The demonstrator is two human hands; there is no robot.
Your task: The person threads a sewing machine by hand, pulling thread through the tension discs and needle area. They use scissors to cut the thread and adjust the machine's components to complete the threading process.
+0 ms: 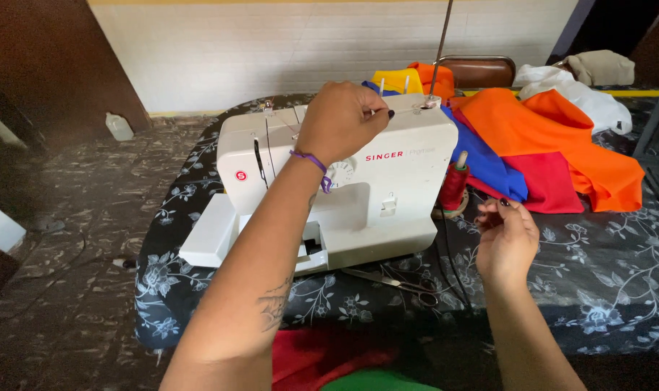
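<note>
Here the left hand (342, 119) pinches thread atop the white sewing machine (409, 174); right hand (507, 239), loosely curled, beside a red spool (454, 185).

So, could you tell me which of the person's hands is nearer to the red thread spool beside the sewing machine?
Right. The right hand hangs just below and to the right of the red thread spool, not touching it. The left hand is farther away, up on top of the white sewing machine.

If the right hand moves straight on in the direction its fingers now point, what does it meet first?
The right hand points up and left; it would probably meet the red thread spool beside the white sewing machine first, though depth is unclear.
</note>
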